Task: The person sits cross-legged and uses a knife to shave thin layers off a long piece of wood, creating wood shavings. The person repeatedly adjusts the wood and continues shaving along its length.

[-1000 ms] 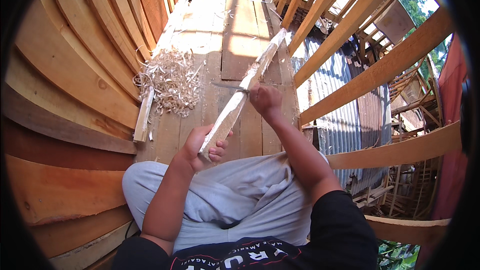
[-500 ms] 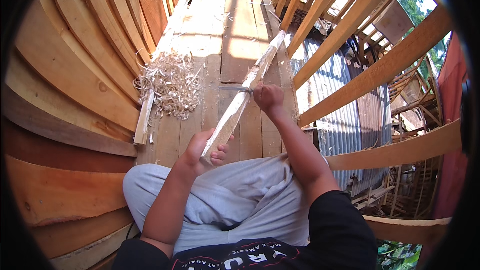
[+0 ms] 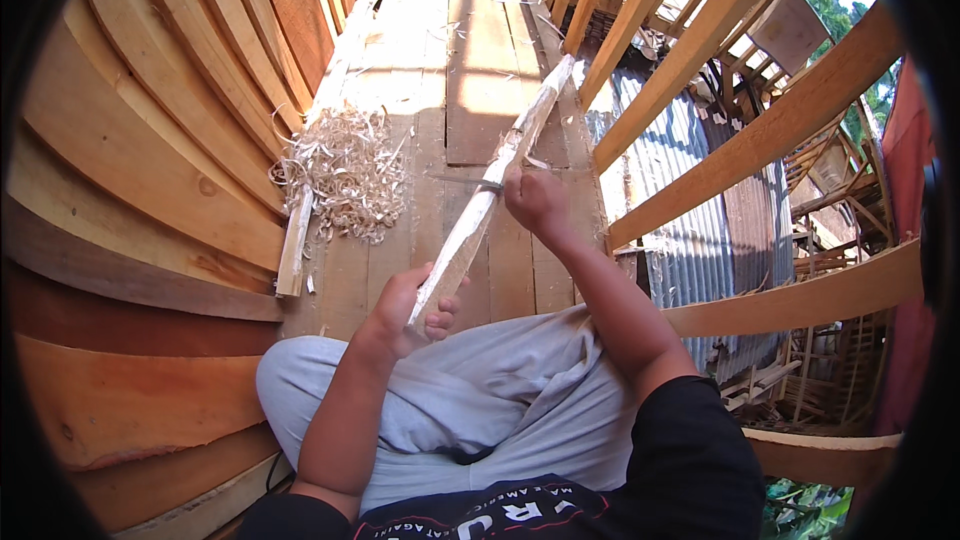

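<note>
Plank floor [image 3: 470, 70] open ahead between curved hull boards and slanted rails, left hand [image 3: 405, 308] clasping long pale stick's [image 3: 490, 195] near end, right hand [image 3: 535, 202] gripping knife [image 3: 470, 181] against its middle, curly shavings [image 3: 345, 172] heaped left.

Long pale wooden stick [image 3: 490, 195], slanted, knife blade [image 3: 465, 180] across it.

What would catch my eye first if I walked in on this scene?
Probably the long pale wooden stick slanting up the middle, its near end held by the left hand while the right hand presses a blade across it. Next, the heap of curly wood shavings on the plank floor to the left. Curved wooden boards rise along the left side.
</note>
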The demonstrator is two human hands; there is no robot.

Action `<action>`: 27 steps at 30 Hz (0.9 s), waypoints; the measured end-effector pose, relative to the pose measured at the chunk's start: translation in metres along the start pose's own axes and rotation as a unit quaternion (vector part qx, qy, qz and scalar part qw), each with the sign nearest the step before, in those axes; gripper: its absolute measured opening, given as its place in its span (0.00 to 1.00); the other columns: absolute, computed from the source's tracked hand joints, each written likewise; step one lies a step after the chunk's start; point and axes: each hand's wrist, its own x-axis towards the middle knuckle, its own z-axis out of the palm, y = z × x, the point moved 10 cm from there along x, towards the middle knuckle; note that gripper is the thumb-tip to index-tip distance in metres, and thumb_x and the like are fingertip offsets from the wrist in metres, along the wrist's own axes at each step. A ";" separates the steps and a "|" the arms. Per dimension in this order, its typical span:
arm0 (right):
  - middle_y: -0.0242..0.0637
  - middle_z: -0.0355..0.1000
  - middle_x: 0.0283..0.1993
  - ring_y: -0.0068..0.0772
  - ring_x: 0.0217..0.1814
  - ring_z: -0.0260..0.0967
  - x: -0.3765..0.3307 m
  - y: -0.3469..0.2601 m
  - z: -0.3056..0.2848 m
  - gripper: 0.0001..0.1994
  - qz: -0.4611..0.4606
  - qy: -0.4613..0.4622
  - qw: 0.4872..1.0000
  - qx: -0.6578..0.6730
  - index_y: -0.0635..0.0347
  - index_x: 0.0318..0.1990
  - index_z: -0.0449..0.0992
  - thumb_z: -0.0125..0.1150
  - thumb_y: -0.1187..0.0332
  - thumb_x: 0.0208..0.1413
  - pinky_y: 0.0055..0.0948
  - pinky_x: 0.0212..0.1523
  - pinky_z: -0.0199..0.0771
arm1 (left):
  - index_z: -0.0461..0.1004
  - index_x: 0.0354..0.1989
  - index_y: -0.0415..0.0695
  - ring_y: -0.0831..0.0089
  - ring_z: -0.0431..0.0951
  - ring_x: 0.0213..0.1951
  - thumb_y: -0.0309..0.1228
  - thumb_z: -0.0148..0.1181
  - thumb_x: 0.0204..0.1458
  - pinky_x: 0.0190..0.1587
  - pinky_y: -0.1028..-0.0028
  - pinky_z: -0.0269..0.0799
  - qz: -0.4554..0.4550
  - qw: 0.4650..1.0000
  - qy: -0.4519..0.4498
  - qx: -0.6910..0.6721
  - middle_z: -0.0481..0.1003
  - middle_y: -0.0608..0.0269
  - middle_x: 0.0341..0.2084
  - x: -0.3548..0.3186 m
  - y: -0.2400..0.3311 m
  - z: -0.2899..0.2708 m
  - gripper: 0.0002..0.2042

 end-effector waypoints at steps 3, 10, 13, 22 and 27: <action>0.51 0.70 0.17 0.55 0.21 0.71 -0.002 0.003 -0.005 0.25 0.042 0.038 0.998 -0.006 0.64 0.15 0.75 0.42 0.60 0.60 0.49 0.30 0.72 | 0.64 0.51 0.38 0.83 0.58 0.15 0.46 0.37 0.64 0.16 0.81 0.55 0.011 1.000 -0.002 -0.006 0.63 0.69 0.21 0.005 0.008 0.003 0.22; 0.56 0.71 0.21 0.59 0.25 0.72 0.001 0.026 -0.005 0.25 0.063 0.011 0.998 -0.014 0.65 0.16 0.75 0.41 0.60 0.60 0.52 0.33 0.72 | 0.65 0.51 0.37 0.84 0.58 0.15 0.46 0.37 0.64 0.16 0.82 0.55 0.006 1.000 -0.014 0.000 0.63 0.69 0.21 0.009 0.004 0.002 0.22; 0.58 0.72 0.22 0.60 0.26 0.73 -0.003 0.001 0.000 0.25 0.062 -0.028 0.998 -0.006 0.66 0.17 0.75 0.42 0.60 0.60 0.52 0.33 0.72 | 0.65 0.50 0.39 0.83 0.59 0.15 0.46 0.36 0.64 0.17 0.81 0.56 -0.003 1.000 -0.013 0.006 0.62 0.69 0.21 0.002 0.007 -0.001 0.22; 0.58 0.72 0.23 0.62 0.28 0.73 -0.001 0.005 0.005 0.27 0.056 -0.025 0.998 -0.019 0.66 0.19 0.77 0.39 0.57 0.60 0.55 0.37 0.73 | 0.65 0.50 0.40 0.83 0.58 0.15 0.45 0.36 0.63 0.16 0.81 0.56 0.011 0.999 0.003 0.050 0.62 0.69 0.21 0.005 0.008 -0.001 0.21; 0.57 0.72 0.23 0.61 0.27 0.73 0.004 0.017 -0.004 0.24 0.088 0.004 0.996 -0.015 0.67 0.19 0.77 0.42 0.59 0.59 0.52 0.35 0.73 | 0.65 0.50 0.39 0.83 0.58 0.15 0.46 0.36 0.64 0.16 0.81 0.56 0.012 1.000 0.000 0.014 0.62 0.69 0.21 0.007 0.007 -0.001 0.21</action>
